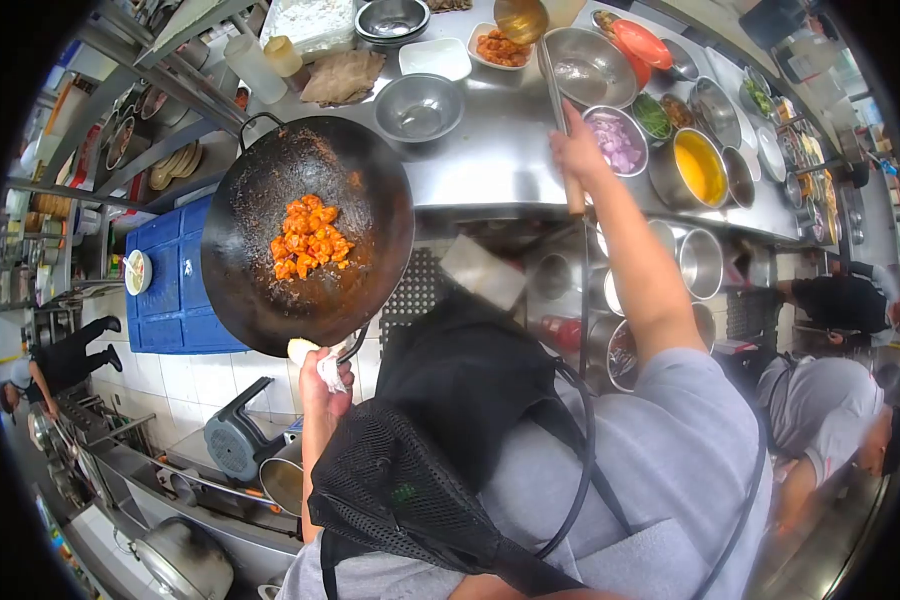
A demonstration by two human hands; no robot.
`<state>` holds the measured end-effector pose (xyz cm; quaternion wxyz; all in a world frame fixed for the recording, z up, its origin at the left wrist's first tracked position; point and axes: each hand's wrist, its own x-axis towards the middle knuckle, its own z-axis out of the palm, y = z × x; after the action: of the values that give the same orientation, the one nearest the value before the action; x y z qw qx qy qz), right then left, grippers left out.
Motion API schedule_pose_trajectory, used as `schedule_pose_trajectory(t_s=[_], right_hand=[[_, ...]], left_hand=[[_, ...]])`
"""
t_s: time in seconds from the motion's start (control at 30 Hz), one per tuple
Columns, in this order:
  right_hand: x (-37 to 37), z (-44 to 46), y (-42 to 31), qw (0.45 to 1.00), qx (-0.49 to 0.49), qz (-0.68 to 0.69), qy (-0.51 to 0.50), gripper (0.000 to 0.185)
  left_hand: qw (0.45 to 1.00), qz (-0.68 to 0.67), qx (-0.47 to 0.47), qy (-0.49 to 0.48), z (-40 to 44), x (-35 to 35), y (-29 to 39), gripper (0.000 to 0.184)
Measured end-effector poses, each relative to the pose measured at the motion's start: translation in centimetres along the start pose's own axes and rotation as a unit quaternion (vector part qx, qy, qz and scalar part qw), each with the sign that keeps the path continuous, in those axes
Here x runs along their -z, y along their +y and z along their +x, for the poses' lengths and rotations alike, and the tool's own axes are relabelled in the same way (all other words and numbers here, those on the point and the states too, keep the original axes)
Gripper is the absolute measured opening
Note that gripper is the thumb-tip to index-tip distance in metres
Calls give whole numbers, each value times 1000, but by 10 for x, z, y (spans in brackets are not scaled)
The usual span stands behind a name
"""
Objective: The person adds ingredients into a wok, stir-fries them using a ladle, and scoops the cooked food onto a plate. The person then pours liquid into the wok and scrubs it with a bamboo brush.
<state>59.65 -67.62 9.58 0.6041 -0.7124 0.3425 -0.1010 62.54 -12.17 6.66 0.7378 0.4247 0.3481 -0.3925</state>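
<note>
Head view: the left hand (pixel 332 383), fingers closed, is gripping the handle of the wok (pixel 370 200) through a white cloth (pixel 330 371), orange food pieces (pixel 308 240) lying inside, near the bench's (pixel 480 170) front-left corner. The right hand (pixel 578 150) is closing its fingers around the ladle (pixel 556 90), its bowl hanging beside a steel basin (pixel 582 75).

The left hand (pixel 338 388) and a white cloth (pixel 330 368) partly hide the near wok handle (pixel 356 346). The top edge crops the ladle (pixel 521 18). The co-worker's forearm (pixel 794 492) is blurred; what it reaches seems impossible to make out.
</note>
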Motion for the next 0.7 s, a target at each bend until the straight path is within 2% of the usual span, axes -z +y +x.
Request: schedule_pose_trajectory(t_s=[0.03,0.17,0.27,0.33,0.37,0.43,0.47,0.53,0.6,0.67,0.7], right_hand=[[-2,-7,-11,996,-12,85,-12,73],[8,-35,-22,987,-15,122,-105,73],[-4,-106,-52,987,3,3,-159,74],[-10,-143,-46,972,-16,-21,-233,75],[-18,-158,-37,959,99,-125,-234,76],[-37,-189,-28,912,207,-230,-271,78],[-48,-203,-27,898,197,-235,-315,78],[-72,-234,-44,856,69,-319,-401,81],[-86,-244,-13,859,240,-254,-375,80],[-105,-264,-27,859,283,-227,-362,78],[-117,-271,-32,870,278,-212,-347,77]], left_hand=[[1000,-11,-3,-10,1,-2,-4,15],[997,-48,-48,-27,-3,-22,-18,13],[994,-88,-61,-24,-10,-45,-19,12],[991,-101,-71,-48,-16,-51,-10,13],[991,-96,-81,-44,-17,-52,-4,13],[990,-101,-82,-50,-31,-60,10,14],[990,-106,-81,-54,-43,-61,12,13],[989,-116,-75,-59,-61,-55,9,12],[988,-94,-99,-75,-82,-36,-1,6],[970,-102,-178,-131,-98,-31,11,5],[970,-134,-162,-125,-79,-35,29,8]])
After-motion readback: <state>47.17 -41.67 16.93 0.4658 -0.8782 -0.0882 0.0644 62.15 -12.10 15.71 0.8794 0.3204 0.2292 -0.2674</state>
